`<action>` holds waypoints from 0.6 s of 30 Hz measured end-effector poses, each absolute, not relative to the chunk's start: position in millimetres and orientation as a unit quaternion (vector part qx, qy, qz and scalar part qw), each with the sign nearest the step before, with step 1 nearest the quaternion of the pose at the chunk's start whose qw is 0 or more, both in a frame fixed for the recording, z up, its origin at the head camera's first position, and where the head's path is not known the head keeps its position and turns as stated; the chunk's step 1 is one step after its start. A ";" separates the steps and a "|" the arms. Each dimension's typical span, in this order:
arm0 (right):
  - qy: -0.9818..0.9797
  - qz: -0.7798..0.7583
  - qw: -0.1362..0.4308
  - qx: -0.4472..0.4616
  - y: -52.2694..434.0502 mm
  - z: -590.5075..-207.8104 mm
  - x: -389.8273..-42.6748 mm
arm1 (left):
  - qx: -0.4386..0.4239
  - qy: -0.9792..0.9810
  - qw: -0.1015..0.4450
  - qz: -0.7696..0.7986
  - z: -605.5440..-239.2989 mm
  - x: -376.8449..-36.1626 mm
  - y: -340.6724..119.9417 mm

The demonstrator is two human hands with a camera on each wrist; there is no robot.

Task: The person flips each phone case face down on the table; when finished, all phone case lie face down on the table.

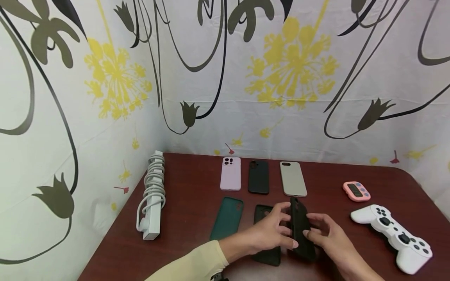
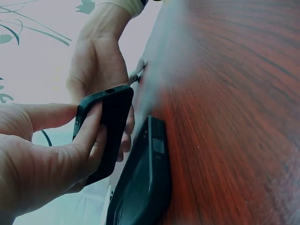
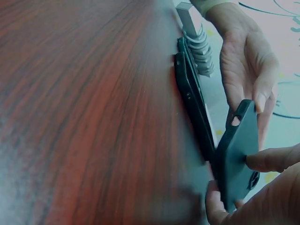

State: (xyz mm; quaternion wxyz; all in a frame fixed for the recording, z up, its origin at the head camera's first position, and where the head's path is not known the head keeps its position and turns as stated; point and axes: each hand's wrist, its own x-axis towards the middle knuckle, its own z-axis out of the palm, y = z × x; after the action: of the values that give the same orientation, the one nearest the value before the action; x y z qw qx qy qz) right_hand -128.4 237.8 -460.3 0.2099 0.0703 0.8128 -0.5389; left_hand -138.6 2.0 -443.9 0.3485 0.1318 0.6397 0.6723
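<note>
A black phone case [image 1: 301,230] is held on edge above the table between both hands. My left hand [image 1: 268,232] grips its left side; in the left wrist view, fingers reach into the case's hollow inner side while the thumb lies on its outer edge. The right hand [image 1: 328,236] holds the opposite side, and in the right wrist view its thumb [image 3: 267,159] presses the flat back. Another black phone case [image 1: 268,256] lies on the table, partly hidden under my left hand. To its left is a teal phone case [image 1: 227,218], its lower end covered by the left forearm.
Along the back lie a lilac phone case [image 1: 230,173], a dark phone case [image 1: 258,177] and a pale grey phone case [image 1: 293,179]. A power strip [image 1: 152,210] wrapped in its cord stands left. Rightward are a pink timer [image 1: 356,191] and a white game controller [image 1: 393,234].
</note>
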 end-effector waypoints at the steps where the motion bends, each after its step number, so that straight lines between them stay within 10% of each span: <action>1: 0.805 -0.548 0.214 0.079 239.3 -460.3 -129.6 | 0.132 0.645 0.347 0.668 -444.5 -139.0 2.0; 18: 0.839 -0.523 0.141 0.045 263.3 -458.8 -135.0 | 0.160 0.816 0.248 0.497 -457.9 -152.5 26.1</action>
State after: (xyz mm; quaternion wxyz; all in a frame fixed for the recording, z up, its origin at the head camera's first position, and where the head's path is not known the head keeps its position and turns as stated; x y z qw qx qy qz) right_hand -135.0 263.3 -458.8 0.1406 0.0451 0.8392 -0.5234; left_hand -152.5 26.1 -457.9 0.2483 0.1597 0.8159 0.4972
